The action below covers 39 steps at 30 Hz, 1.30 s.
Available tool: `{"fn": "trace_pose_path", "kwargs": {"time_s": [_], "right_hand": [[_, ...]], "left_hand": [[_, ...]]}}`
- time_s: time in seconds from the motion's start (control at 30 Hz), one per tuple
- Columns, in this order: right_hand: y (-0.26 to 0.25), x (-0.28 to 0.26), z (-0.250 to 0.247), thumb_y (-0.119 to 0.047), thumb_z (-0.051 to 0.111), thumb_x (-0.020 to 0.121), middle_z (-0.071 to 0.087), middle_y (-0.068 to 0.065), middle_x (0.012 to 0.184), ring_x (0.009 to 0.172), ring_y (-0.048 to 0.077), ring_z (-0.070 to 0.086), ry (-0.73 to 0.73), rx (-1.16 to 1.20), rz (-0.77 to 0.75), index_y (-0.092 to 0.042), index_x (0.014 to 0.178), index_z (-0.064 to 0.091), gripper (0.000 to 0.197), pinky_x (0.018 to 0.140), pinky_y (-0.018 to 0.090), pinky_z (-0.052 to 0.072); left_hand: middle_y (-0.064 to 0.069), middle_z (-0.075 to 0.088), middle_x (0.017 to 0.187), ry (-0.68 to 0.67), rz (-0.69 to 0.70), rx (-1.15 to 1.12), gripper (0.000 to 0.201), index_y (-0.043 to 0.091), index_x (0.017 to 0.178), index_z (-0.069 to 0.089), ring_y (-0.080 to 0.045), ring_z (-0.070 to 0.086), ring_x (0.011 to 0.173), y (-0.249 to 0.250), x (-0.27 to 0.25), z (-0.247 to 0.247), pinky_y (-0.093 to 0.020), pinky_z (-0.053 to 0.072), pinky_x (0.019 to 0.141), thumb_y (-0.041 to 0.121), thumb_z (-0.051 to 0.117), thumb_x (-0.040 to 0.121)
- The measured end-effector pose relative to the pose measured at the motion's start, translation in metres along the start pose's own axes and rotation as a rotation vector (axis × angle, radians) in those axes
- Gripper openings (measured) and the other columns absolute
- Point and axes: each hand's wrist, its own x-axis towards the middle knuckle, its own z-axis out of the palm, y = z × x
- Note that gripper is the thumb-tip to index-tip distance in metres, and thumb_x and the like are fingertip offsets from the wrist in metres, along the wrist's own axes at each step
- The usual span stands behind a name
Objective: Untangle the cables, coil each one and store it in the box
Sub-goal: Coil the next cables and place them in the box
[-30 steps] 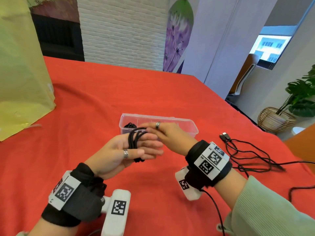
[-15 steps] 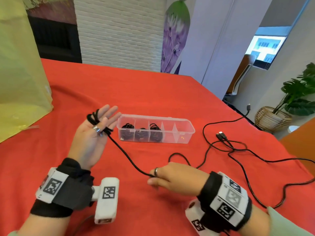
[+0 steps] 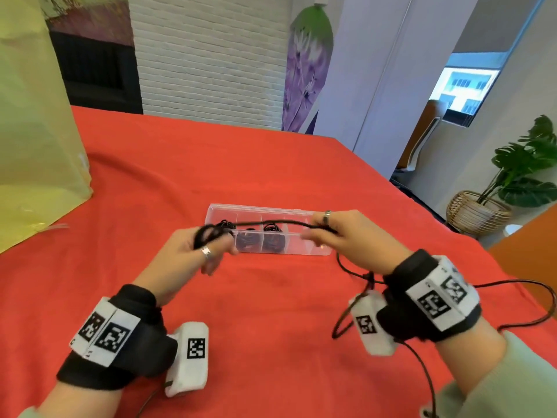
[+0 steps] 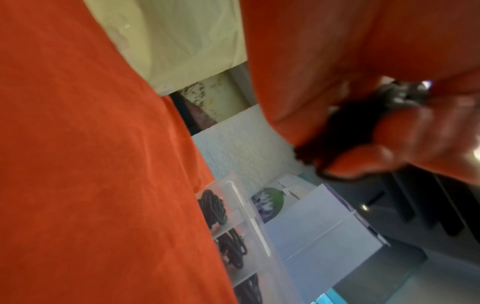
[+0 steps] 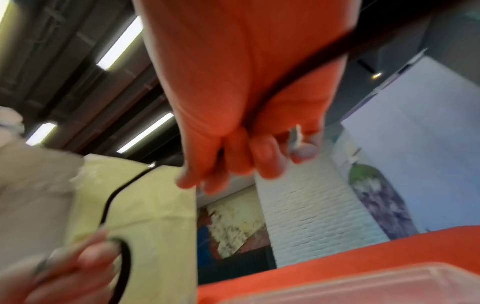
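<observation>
A black cable stretches taut between my two hands, just above the clear divided box. My left hand has several turns of it wound round its curled fingers, a dark bundle in the left wrist view. My right hand pinches the cable in curled fingers in front of the box's right end. Below that hand the cable hangs in a loop. Three compartments on the box's left hold coiled black cables.
More black cable slack trails across the red tablecloth to the right edge. A large yellow bag stands at the far left. Beyond the table's right edge are a chair and a potted plant.
My right hand has risen from the cloth to box height, pulling the cable taut. My left hand has curled its fingers over the turns and moved right towards the box.
</observation>
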Motion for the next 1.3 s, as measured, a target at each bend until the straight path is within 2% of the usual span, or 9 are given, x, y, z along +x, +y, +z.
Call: {"fn": "trace_pose_path", "kwargs": {"time_s": [0.17, 0.4, 0.57, 0.67, 0.8, 0.9, 1.07, 1.2, 1.3], "right_hand": [[0.076, -0.014, -0.041, -0.035, 0.043, 0.098, 0.048, -0.004, 0.065, 0.064, 0.015, 0.047, -0.134, -0.168, 0.376, -0.02, 0.07, 0.047, 0.031, 0.06, 0.025, 0.034], [0.123, -0.018, -0.076, -0.063, 0.064, 0.073, 0.058, 0.008, 0.077, 0.079, 0.029, 0.055, 0.141, -0.389, 0.814, -0.017, 0.07, 0.051, 0.047, 0.076, 0.037, 0.046], [0.124, -0.029, -0.093, -0.04, 0.068, 0.083, 0.06, 0.021, 0.089, 0.087, 0.038, 0.057, 0.419, -0.431, 0.968, -0.008, 0.083, 0.059, 0.033, 0.071, 0.04, 0.042], [0.126, -0.028, -0.091, -0.025, 0.056, 0.092, 0.062, 0.026, 0.099, 0.087, 0.04, 0.06, 0.537, -0.358, 0.901, -0.01, 0.098, 0.059, 0.017, 0.074, 0.042, 0.043], [0.097, -0.004, -0.053, -0.037, 0.052, 0.092, 0.067, 0.008, 0.089, 0.065, 0.027, 0.063, 0.439, -0.12, 0.617, -0.029, 0.092, 0.051, 0.008, 0.074, 0.038, 0.052], [0.033, 0.012, -0.01, -0.027, 0.053, 0.093, 0.06, -0.001, 0.098, 0.086, 0.019, 0.059, 0.46, 0.038, 0.27, -0.022, 0.113, 0.054, 0.021, 0.083, 0.035, 0.047], [-0.037, 0.03, 0.067, -0.023, 0.053, 0.092, 0.046, 0.002, 0.136, 0.129, 0.02, 0.036, 0.13, -0.193, -0.114, -0.021, 0.143, 0.034, 0.054, 0.104, 0.037, 0.031], [-0.044, 0.029, 0.069, -0.028, 0.043, 0.099, 0.065, 0.011, 0.094, 0.092, 0.027, 0.059, -0.025, -0.043, -0.093, -0.011, 0.107, 0.055, 0.023, 0.076, 0.023, 0.033], [-0.04, 0.017, 0.046, -0.036, 0.054, 0.093, 0.055, -0.008, 0.07, 0.064, 0.009, 0.052, 0.038, 0.137, -0.09, -0.015, 0.095, 0.055, 0.021, 0.062, 0.029, 0.035]], "left_hand": [[0.014, 0.026, 0.041, 0.433, -0.196, -0.298, 0.025, 0.01, 0.074, 0.056, -0.002, 0.025, 0.036, -0.014, 0.013, -0.023, -0.016, 0.026, 0.038, 0.021, 0.049, 0.094], [0.015, 0.026, 0.036, 0.53, -0.337, -0.44, 0.023, 0.009, 0.081, 0.056, -0.002, 0.026, 0.03, -0.024, 0.015, -0.032, -0.013, 0.025, 0.034, 0.023, 0.047, 0.096], [0.014, 0.025, 0.033, 0.601, -0.377, -0.584, 0.027, 0.012, 0.08, 0.053, -0.003, 0.026, 0.027, -0.02, 0.015, -0.042, -0.013, 0.025, 0.031, 0.024, 0.038, 0.099], [0.013, 0.027, 0.032, 0.597, -0.415, -0.606, 0.029, 0.011, 0.081, 0.053, -0.003, 0.027, 0.026, -0.019, 0.015, -0.052, -0.011, 0.025, 0.032, 0.024, 0.035, 0.1], [0.013, 0.028, 0.035, 0.454, -0.455, -0.421, 0.027, 0.006, 0.084, 0.055, -0.002, 0.027, 0.028, -0.02, 0.016, -0.035, -0.012, 0.026, 0.033, 0.021, 0.038, 0.099], [0.01, 0.029, 0.04, 0.324, -0.444, -0.273, 0.027, 0.002, 0.084, 0.06, -0.005, 0.029, 0.033, -0.018, 0.013, -0.013, -0.016, 0.027, 0.035, 0.018, 0.042, 0.098], [0.003, 0.032, 0.05, -0.11, -0.409, -0.141, 0.02, 0.001, 0.088, 0.066, -0.009, 0.029, 0.04, -0.007, 0.0, 0.009, -0.02, 0.029, 0.04, 0.019, 0.059, 0.083], [0.002, 0.04, 0.051, -0.214, -0.354, -0.218, 0.027, 0.003, 0.096, 0.067, -0.008, 0.03, 0.041, -0.004, -0.004, 0.012, -0.02, 0.031, 0.042, 0.014, 0.056, 0.073], [-0.008, 0.053, 0.066, -0.108, -0.271, -0.137, 0.041, 0.0, 0.109, 0.061, -0.01, 0.042, 0.047, -0.007, 0.001, 0.01, -0.022, 0.036, 0.051, 0.014, 0.066, 0.07]]}}
